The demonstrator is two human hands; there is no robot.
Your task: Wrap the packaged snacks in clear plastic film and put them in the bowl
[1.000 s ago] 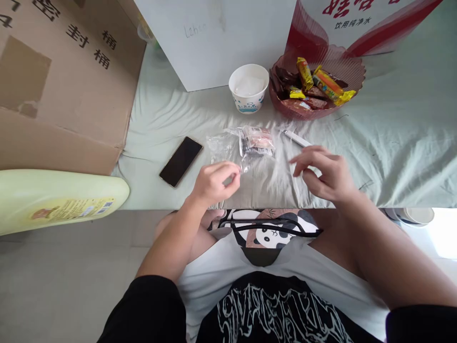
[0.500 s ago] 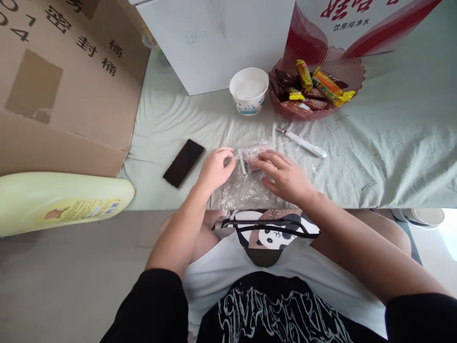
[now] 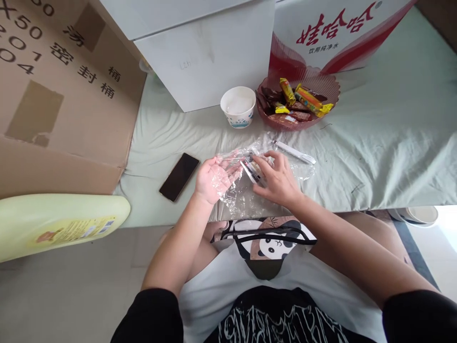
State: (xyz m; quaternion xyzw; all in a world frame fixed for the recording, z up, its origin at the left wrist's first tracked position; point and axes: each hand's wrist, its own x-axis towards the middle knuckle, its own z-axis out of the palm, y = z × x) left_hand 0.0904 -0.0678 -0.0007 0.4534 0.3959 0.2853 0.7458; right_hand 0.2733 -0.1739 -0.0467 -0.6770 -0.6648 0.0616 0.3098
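Observation:
My left hand [image 3: 216,178] lies palm up with its fingers spread, and thin clear plastic film [image 3: 233,195] drapes over the palm and fingers. Curled from the other side, my right hand [image 3: 278,178] has its thumb and fingers around a small clear packet [image 3: 254,170] with a white and dark printed strip. What the packet contains is hard to make out through the shine and the fingers. Just beyond my right hand, a white-handled craft knife [image 3: 294,152] rests on the cloth, partly against the crumpled film.
A phone [image 3: 179,176] lies to the left. Behind the film stand a paper cup [image 3: 238,107] and a pink bowl [image 3: 330,90] of wrapped snacks. White boxes [image 3: 207,62] line the back. At left are a cardboard carton [image 3: 82,124] and a pale green bottle [image 3: 71,209].
My left hand has turned from curled to palm up and gone under the film. The packet has tilted in my right hand's fingers. The whole view has shifted slightly.

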